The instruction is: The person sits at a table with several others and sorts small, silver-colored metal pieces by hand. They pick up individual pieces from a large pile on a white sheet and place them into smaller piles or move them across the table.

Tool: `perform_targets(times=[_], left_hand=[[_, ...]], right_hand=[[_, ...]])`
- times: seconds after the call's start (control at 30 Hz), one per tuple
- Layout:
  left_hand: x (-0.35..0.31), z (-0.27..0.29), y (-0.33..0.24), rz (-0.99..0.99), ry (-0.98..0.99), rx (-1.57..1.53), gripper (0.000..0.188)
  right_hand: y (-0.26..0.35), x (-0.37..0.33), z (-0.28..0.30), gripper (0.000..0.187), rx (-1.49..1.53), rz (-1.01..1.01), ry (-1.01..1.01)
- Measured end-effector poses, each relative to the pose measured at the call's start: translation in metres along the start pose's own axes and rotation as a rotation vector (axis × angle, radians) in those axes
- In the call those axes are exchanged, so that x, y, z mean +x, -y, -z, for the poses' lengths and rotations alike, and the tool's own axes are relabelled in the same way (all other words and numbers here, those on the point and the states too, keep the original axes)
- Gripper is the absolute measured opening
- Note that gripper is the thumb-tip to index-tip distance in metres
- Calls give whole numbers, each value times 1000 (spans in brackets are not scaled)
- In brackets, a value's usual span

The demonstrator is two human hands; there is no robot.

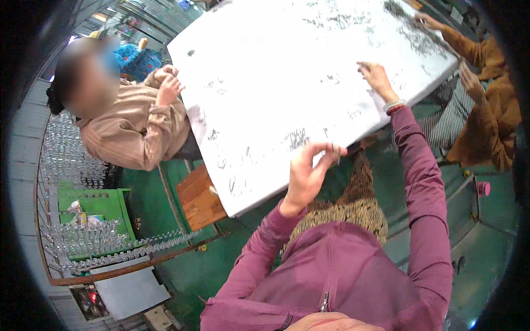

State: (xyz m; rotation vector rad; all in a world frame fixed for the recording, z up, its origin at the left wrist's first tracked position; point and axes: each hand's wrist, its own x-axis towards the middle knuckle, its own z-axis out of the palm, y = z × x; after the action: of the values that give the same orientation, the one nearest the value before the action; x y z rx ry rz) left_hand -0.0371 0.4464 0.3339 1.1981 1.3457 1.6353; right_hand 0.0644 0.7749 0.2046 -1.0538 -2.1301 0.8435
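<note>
My left hand [307,177] is at the near edge of the white table [259,77], with thumb and forefinger pinched together. Whatever lies between those fingertips is too small to make out. Further in, over the right part of the tabletop, my right hand [376,78] reaches forward with its fingers drawn together; what they hold, if anything, does not show. A few small dark thin pieces [331,80] lie just left of it. Close to my left hand is a cluster of similar dark pieces [298,138].
A person in a tan top [135,124] works at the table's left side, another in a brown sleeve [475,49] at its right. Loose piles of dark pieces [417,33] lie along the far right. A wooden stool [199,198] stands left; rows of clear hanging items [72,149] are beyond.
</note>
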Motion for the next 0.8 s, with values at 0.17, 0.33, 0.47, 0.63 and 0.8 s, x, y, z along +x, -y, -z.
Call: perform_targets(times=[0.17, 0.33, 0.47, 0.63, 0.8], left_hand=[[-15, 11, 4, 111, 16, -95, 8], [-2, 12, 4, 122, 162, -62, 9], [-10, 13, 4, 72, 128, -70, 9], [-12, 14, 9, -15, 98, -38, 10], [-3, 14, 6, -99, 39, 94, 16]], right_hand=[[3, 30, -57, 19, -317, 522, -49], [-31, 28, -56, 14, -271, 676, 57], [-12, 23, -51, 29, -238, 732, -73], [105, -51, -5, 38, 432, 57, 174], [203, -151, 52, 38, 624, -64, 177]])
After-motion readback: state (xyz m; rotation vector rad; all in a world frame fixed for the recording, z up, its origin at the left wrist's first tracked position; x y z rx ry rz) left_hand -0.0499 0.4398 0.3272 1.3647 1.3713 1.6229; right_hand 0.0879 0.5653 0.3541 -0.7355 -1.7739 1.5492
